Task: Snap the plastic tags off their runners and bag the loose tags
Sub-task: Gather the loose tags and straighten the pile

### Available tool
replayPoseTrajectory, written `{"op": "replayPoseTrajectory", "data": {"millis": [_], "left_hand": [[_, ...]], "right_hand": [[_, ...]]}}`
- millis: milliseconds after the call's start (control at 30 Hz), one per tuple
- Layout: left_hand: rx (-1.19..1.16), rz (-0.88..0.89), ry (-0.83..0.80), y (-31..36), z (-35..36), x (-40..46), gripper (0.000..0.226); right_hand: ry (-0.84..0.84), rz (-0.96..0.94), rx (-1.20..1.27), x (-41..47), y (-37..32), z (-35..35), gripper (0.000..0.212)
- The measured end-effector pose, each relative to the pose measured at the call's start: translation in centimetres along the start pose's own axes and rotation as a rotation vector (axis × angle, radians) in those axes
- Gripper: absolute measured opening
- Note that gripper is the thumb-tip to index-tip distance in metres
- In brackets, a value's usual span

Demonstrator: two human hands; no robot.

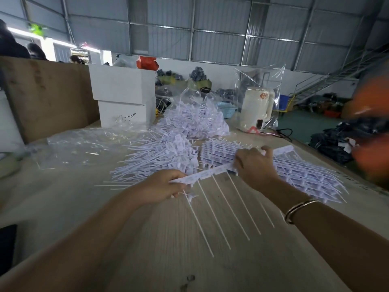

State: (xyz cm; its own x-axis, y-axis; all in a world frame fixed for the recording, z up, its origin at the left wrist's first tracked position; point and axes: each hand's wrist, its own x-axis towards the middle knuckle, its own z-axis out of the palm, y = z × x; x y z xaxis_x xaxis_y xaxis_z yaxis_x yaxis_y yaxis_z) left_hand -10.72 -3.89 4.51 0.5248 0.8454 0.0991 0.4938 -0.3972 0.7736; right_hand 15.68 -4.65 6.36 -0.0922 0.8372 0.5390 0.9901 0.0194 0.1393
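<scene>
Two bare hands work over a pale wooden table (63,199) in the one head view, sharing a single white strip of plastic tags (207,174) that runs across the middle of the frame. The left hand (162,187), centre-left, has its fingers curled round the strip's lower left end. The right hand (255,165), a little right of centre and wearing a metal bangle (299,209) on the wrist, clenches the strip's upper right end from above. Several long thin tails hang from the strip and slant down toward the lower middle of the picture, lying close over the tabletop.

Just behind the hands, in the middle of the frame, sits a heap of loose tags (164,157). To its right, stacked runners (299,169) still full of tags spread toward the right edge, partly under the right hand. Further back, above centre, a clear plastic bag (195,116) stuffed with white tags stands open-topped.

Empty clear bags (80,144) lie crumpled at centre-left. A white box (124,93) stands at upper centre-left beside a brown board (48,95), and a cream kettle (255,108) inside a clear bag sits at upper right of centre
</scene>
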Motion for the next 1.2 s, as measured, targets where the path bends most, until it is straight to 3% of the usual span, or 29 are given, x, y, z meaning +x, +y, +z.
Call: {"op": "replayPoseTrajectory", "data": {"millis": [100, 200, 333, 500, 600, 733, 800, 967, 1133, 1200], "left_hand": [[-0.064, 0.034, 0.005, 0.1, 0.8, 0.1, 0.018], [-0.161, 0.052, 0.084, -0.2, 1.6, 0.1, 0.014], [-0.326, -0.004, 0.075, -1.2, 3.1, -0.6, 0.007], [-0.291, 0.011, 0.054, -1.6, 3.2, -0.5, 0.011], [-0.180, 0.075, 0.043, -1.5, 3.4, -0.4, 0.014], [-0.196, 0.096, 0.039, -1.6, 3.0, -0.8, 0.018], [-0.139, 0.113, 0.048, -1.9, 2.5, -1.0, 0.018], [0.429, 0.330, 0.195, -2.2, 2.4, -0.8, 0.015], [0.346, 0.369, 0.312, -0.9, 2.8, -1.1, 0.045], [0.278, 0.350, 0.292, -0.6, 3.5, -1.0, 0.043]], "right_hand": [[0.017, -0.243, 0.272, -1.5, -4.1, -0.6, 0.029], [-0.085, -0.387, 0.323, -2.7, -7.4, -0.7, 0.044], [-0.028, -0.260, 0.436, -3.8, -7.5, 0.2, 0.026], [-0.149, -0.226, 0.582, -4.1, -6.2, 0.6, 0.017], [-0.314, -0.205, 0.773, -3.8, -5.9, 0.9, 0.018], [-0.303, 0.093, 1.053, -3.5, -4.6, 1.2, 0.022], [-0.277, 0.113, 0.995, -3.5, -3.6, 1.3, 0.020], [-0.226, -0.096, 0.786, -4.2, -5.5, 0.8, 0.020], [-0.114, -0.221, 0.790, -4.9, -8.4, 0.0, 0.037], [-0.100, -0.241, 0.811, -5.0, -8.9, -0.3, 0.036]]}}
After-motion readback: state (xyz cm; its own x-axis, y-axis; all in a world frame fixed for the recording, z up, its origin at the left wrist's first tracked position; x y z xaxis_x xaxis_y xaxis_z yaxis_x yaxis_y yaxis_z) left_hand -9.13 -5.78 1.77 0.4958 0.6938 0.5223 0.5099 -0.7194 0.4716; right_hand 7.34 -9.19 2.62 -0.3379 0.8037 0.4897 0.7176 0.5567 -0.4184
